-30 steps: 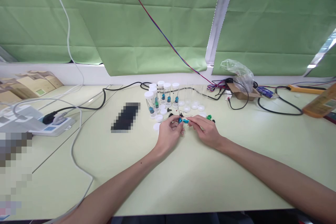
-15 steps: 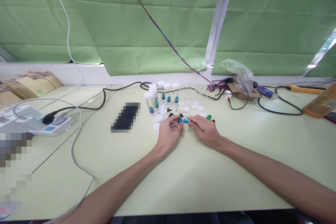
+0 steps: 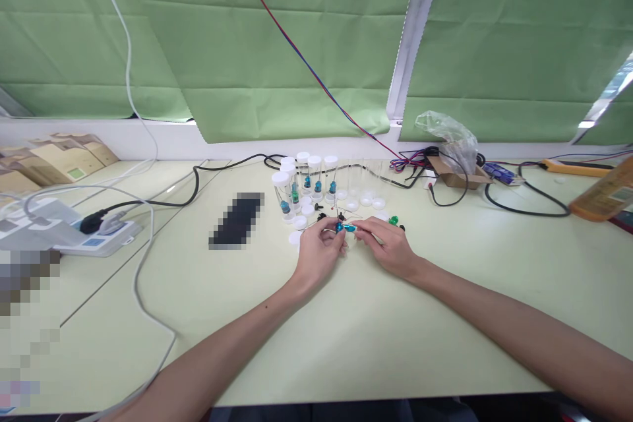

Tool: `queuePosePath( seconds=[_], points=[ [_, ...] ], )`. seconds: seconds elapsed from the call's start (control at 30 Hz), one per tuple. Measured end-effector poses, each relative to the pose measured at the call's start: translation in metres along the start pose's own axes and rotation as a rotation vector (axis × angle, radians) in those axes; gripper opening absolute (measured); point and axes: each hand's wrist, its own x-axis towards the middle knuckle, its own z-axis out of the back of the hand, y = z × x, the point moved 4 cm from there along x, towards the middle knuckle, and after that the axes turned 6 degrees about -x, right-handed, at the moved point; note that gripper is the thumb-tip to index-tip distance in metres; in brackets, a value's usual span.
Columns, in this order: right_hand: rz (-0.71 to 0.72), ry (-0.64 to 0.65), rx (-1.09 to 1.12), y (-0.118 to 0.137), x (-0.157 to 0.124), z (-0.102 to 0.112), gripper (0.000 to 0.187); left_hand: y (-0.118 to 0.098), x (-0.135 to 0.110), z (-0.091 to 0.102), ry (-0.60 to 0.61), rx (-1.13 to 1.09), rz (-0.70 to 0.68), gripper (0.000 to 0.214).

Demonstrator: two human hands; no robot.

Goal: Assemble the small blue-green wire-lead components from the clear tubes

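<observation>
Held blue piece (image 3: 350, 228) seen glossy; tubes (image 3: 315, 176) seen clear, smooth; bench (image 3: 326, 343) surfaced smooth, faintly shiny; blinds (image 3: 277, 66) made of matt, creased cloth; bag (image 3: 455, 142) of crinkled plastic.

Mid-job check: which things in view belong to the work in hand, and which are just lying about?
Probably the work:
blue piece in left hand
turquoise piece at right hand
capped tubes holding similar pieces
white caps
green piece

Apparently just lying about:
power strip
orange bottle
plastic bag
</observation>
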Motion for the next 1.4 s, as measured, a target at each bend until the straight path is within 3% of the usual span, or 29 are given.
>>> queuePosePath(
  seconds=[0.73, 1.4],
  points=[
    [-0.081, -0.021, 0.036, -0.0028, 0.0003, 0.0012, 0.020, -0.0035, -0.0009, -0.0018, -0.005, -0.001, 0.013, 0.026],
    [-0.017, -0.006, 0.007, 0.0002, 0.0015, 0.0011, 0.023, -0.0021, -0.0009, -0.0004, -0.012, 0.019, 0.003, 0.027]
  ],
)
